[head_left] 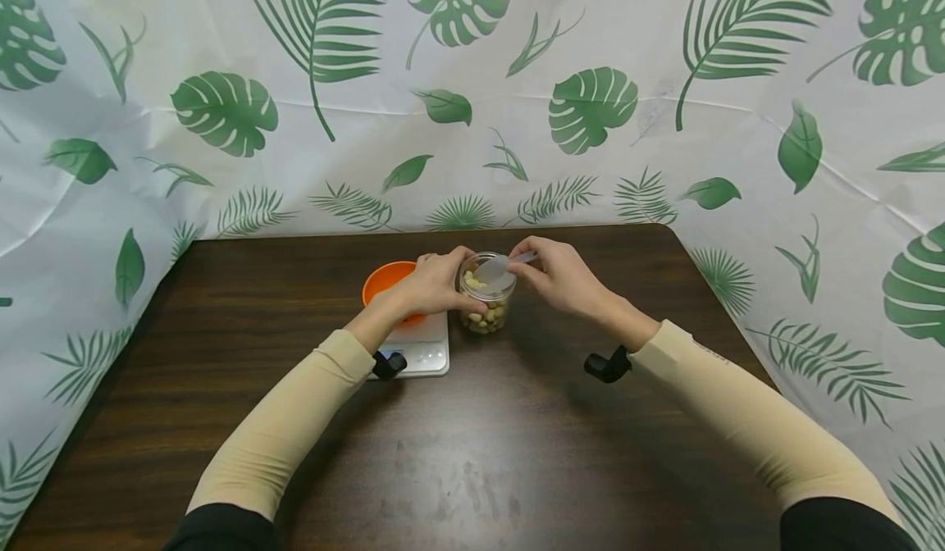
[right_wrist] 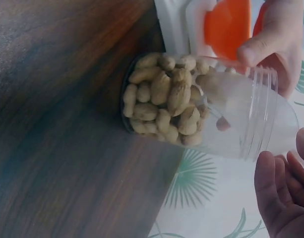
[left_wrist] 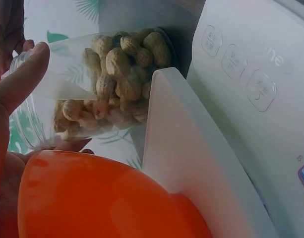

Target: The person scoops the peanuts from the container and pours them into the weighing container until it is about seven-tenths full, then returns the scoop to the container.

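A clear plastic jar (right_wrist: 236, 126) with a threaded neck stands on the table, partly filled with unshelled peanuts (right_wrist: 161, 99). My left hand (head_left: 431, 286) grips it near the rim, thumb on the near side. From the other side my right hand (head_left: 559, 279) pinches the handle of a translucent plastic spoon (head_left: 491, 269). The spoon's bowl reaches through the jar's mouth, above most of the peanuts. Left of the jar, an orange bowl (left_wrist: 92, 193) sits on a white kitchen scale (left_wrist: 226, 64), partly hidden behind my left hand in the head view.
The dark wood-grain table (head_left: 472, 453) ends at a back edge just beyond the jar. A white sheet with green leaf prints (head_left: 487, 125) hangs behind it. Buttons show on the scale's front panel (head_left: 424, 358).
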The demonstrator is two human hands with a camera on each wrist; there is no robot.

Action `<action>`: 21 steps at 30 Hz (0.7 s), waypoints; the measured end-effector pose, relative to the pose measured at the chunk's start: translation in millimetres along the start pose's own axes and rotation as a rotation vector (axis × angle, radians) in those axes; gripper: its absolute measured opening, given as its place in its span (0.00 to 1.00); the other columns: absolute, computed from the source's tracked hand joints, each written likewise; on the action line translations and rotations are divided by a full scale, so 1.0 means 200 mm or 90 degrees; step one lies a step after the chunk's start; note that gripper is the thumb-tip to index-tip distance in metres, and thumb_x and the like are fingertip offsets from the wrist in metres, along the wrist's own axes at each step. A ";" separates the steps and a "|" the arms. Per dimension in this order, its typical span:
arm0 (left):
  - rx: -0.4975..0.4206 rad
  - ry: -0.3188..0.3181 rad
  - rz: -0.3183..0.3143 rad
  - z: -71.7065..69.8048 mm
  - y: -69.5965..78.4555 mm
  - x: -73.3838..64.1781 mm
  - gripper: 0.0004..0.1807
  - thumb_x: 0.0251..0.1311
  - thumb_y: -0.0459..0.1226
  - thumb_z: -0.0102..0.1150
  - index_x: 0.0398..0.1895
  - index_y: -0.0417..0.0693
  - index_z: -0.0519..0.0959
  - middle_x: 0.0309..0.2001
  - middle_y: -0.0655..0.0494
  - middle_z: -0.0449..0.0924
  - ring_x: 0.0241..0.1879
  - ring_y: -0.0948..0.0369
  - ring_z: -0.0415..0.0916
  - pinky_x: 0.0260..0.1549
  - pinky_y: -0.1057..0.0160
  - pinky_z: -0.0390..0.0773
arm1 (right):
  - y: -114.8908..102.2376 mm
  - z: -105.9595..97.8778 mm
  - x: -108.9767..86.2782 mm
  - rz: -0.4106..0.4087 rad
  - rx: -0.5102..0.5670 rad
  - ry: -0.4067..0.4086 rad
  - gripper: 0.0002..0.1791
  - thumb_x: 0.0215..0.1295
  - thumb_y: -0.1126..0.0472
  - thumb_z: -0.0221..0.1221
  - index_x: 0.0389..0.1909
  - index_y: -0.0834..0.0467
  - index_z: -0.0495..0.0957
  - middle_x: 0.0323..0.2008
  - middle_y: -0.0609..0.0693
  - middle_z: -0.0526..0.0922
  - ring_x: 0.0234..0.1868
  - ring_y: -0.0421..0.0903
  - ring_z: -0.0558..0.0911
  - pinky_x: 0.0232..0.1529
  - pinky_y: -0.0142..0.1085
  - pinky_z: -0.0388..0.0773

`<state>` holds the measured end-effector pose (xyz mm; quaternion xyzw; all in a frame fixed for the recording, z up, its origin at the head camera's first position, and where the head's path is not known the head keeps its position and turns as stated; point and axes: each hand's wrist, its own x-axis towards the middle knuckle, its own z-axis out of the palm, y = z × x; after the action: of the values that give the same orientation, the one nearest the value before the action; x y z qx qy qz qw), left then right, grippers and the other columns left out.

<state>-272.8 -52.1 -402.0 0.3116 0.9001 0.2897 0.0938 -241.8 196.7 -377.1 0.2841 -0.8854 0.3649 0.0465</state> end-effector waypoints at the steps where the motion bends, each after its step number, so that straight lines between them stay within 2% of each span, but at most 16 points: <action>1: -0.002 0.000 -0.002 0.00 0.00 0.00 0.44 0.54 0.54 0.78 0.67 0.42 0.69 0.60 0.50 0.78 0.60 0.49 0.72 0.67 0.43 0.52 | 0.00 0.00 0.00 0.000 0.008 0.000 0.08 0.74 0.62 0.62 0.48 0.61 0.80 0.42 0.55 0.85 0.34 0.45 0.87 0.34 0.41 0.83; 9: -0.012 0.002 0.000 -0.01 0.00 -0.01 0.45 0.53 0.53 0.78 0.67 0.40 0.69 0.61 0.49 0.78 0.59 0.49 0.73 0.65 0.43 0.53 | 0.01 -0.01 0.00 0.038 0.044 -0.010 0.09 0.72 0.61 0.64 0.48 0.60 0.81 0.42 0.55 0.86 0.33 0.45 0.87 0.32 0.40 0.84; 15: -0.010 0.004 0.004 0.00 0.00 -0.01 0.44 0.53 0.53 0.78 0.66 0.41 0.69 0.60 0.49 0.78 0.58 0.49 0.74 0.65 0.43 0.54 | 0.01 -0.02 0.01 0.046 0.064 -0.010 0.09 0.72 0.62 0.64 0.49 0.60 0.81 0.44 0.56 0.85 0.32 0.45 0.87 0.35 0.49 0.85; 19: -0.010 0.001 0.002 -0.01 0.00 -0.01 0.45 0.54 0.53 0.78 0.68 0.41 0.68 0.61 0.49 0.77 0.60 0.49 0.73 0.65 0.42 0.53 | 0.01 -0.03 0.00 0.046 0.053 0.007 0.09 0.72 0.61 0.64 0.49 0.59 0.81 0.44 0.55 0.85 0.31 0.45 0.85 0.29 0.43 0.83; 21: -0.012 -0.001 0.002 -0.01 -0.01 -0.01 0.46 0.54 0.53 0.78 0.68 0.40 0.68 0.62 0.48 0.77 0.61 0.48 0.72 0.66 0.42 0.53 | 0.02 -0.03 0.01 0.038 0.043 0.014 0.09 0.72 0.60 0.64 0.48 0.58 0.82 0.44 0.54 0.85 0.26 0.45 0.83 0.25 0.39 0.79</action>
<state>-272.9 -54.5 -401.6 0.3123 0.8967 0.2984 0.0971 -245.2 202.0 -374.5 0.2549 -0.8803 0.3986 0.0356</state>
